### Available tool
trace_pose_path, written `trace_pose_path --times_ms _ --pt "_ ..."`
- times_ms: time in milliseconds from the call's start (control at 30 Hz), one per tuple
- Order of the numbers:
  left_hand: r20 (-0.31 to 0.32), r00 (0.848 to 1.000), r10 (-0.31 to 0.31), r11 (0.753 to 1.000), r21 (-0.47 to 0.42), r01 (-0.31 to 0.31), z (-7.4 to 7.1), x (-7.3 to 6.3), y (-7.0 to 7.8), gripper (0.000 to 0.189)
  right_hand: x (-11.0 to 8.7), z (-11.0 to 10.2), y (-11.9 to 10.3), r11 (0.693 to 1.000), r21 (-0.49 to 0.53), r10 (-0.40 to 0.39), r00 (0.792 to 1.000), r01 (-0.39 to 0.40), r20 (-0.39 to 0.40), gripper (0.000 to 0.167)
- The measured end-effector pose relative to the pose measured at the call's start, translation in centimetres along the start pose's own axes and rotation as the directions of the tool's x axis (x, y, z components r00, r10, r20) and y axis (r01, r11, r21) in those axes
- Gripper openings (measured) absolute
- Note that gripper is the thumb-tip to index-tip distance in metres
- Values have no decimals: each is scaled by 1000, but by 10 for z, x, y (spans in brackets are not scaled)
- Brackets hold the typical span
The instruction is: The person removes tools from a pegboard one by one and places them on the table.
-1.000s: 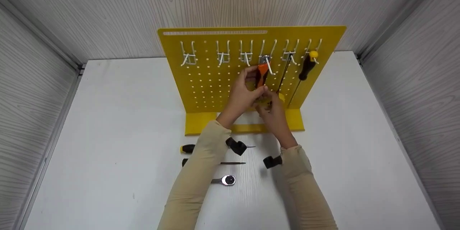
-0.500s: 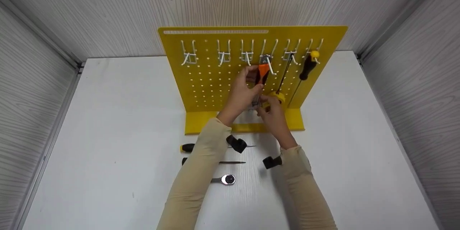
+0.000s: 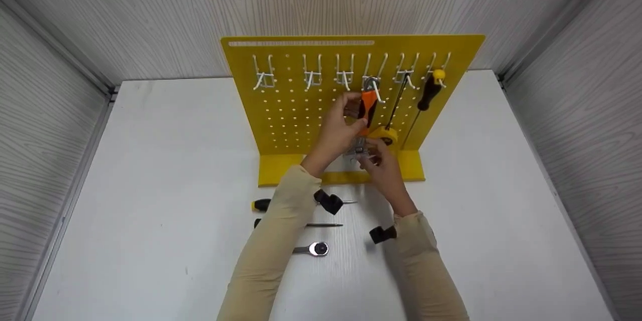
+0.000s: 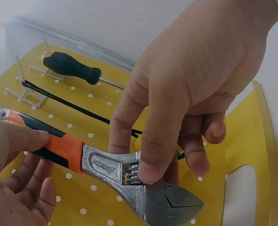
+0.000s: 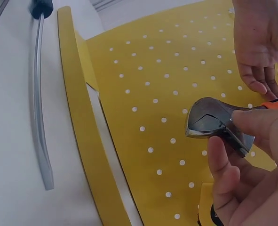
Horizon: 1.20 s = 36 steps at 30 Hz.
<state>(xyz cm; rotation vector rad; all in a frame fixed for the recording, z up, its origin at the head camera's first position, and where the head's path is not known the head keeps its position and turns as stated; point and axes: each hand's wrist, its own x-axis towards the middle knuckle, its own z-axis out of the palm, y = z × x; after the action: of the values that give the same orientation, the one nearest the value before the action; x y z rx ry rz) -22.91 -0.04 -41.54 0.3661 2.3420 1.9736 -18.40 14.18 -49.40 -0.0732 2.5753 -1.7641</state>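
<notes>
An adjustable wrench (image 4: 101, 162) with an orange and black handle hangs head down, its handle end at a white hook (image 3: 377, 93) on the yellow pegboard (image 3: 281, 110). My left hand (image 3: 337, 125) grips the handle, thumb across its front. Lower down, my right hand (image 3: 387, 173) pinches the steel head, with the thumb over the adjusting screw in the left wrist view. The wrench jaws (image 5: 207, 117) look closed together in the right wrist view. Just right of the wrench, a yellow tape measure (image 3: 385, 135) hangs by a black cord.
A screwdriver (image 3: 429, 93) hangs at the board's right end. Three hooks to the left, such as the leftmost hook (image 3: 263, 79), carry nothing. On the white table, partly under my left sleeve, lie another screwdriver (image 3: 262, 205), a dark-shafted tool (image 3: 323, 224) and a ratchet (image 3: 318, 249).
My right hand has shifted slightly down and toward me, and the wrench's steel head shows more between the hands. My left hand stays on the handle.
</notes>
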Motion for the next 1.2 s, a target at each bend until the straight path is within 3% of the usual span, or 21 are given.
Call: trace_pose_path --times_ms 233,467,667,900,1200 --pt "29 1000 5 1000 30 -6 -2 -5 2 44 -6 0 2 1000 10 28 999 -28 -30 31" --pt "10 1000 20 999 46 -21 0 -9 1 43 -10 -1 5 1000 7 2 1000 -2 -25 29" --pt "-5 999 36 998 45 -36 3 -14 1 43 -13 -3 6 999 11 35 999 -34 -24 29" --pt "-22 999 37 997 73 -35 6 -19 5 44 -18 -4 10 999 48 -16 999 19 -48 28" --pt "-22 996 89 995 48 -87 8 -26 9 42 -28 -9 9 996 89 -13 996 20 -85 30"
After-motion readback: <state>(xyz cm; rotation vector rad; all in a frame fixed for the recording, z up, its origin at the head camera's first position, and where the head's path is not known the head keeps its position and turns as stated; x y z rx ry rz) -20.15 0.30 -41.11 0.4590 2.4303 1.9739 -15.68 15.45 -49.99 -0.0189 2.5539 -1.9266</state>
